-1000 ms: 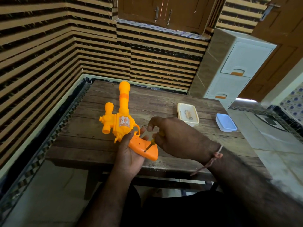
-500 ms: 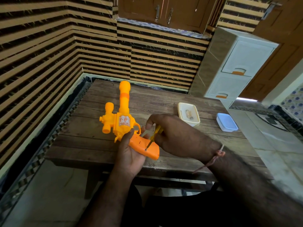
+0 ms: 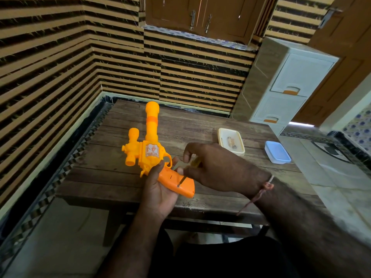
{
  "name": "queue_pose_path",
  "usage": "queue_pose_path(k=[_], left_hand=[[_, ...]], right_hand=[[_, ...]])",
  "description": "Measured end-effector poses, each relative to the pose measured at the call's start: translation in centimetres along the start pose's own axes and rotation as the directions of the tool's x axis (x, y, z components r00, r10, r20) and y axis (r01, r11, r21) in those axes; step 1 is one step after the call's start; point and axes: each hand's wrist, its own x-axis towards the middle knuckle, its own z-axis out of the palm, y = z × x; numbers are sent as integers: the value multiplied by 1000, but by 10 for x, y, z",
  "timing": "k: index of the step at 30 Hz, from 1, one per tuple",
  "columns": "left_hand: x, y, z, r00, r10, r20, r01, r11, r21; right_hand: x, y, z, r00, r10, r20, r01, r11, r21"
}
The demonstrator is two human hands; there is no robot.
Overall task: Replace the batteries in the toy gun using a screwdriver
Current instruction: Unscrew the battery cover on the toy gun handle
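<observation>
Orange plastic, the toy gun (image 3: 149, 149) is held over the near part of the wooden table (image 3: 200, 125), its barrel pointing far and its grip lying in the left hand (image 3: 158, 189), whose fingers curl around it from below. The right hand (image 3: 216, 169) pinches a small yellow-handled screwdriver (image 3: 187, 171), its tip set on the grip's side panel. Far right on the table sit a cream tray (image 3: 230, 142) holding batteries (image 3: 231, 142) and a blue-lidded box (image 3: 277, 151).

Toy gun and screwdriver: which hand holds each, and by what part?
Left hand holds the toy gun by its grip. Right hand pinches the screwdriver by its yellow handle, tip on the grip.
</observation>
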Motion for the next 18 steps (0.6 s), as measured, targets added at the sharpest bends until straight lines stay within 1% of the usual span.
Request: queue_pose_path(k=[3, 7, 9, 11, 12, 15, 18], left_hand=[[-1, 0, 4, 1000, 8, 4, -8, 1000, 5], [-1, -1, 3, 1000, -9, 29, 9, 1000, 6], [0, -1, 1, 1000, -7, 8, 7, 1000, 8], [0, -1, 2, 1000, -2, -10, 2, 1000, 16], [0, -1, 2, 1000, 0, -9, 0, 1000, 16], [1, -3, 0, 1000, 5, 19, -5, 1000, 11], [0, -2, 0, 1000, -7, 12, 7, 1000, 3]], right_hand=[[2, -1, 1, 999, -15, -48, 13, 999, -45], [2, -1, -3, 1000, -27, 15, 27, 1000, 12], [1, 0, -3, 1000, -12, -2, 12, 999, -31], [2, 0, -2, 999, -10, -34, 5, 992, -123], [2, -1, -2, 999, -13, -37, 8, 991, -131], [2, -3, -2, 999, -23, -27, 21, 997, -69], [3, -3, 2, 998, -34, -54, 26, 991, -129]])
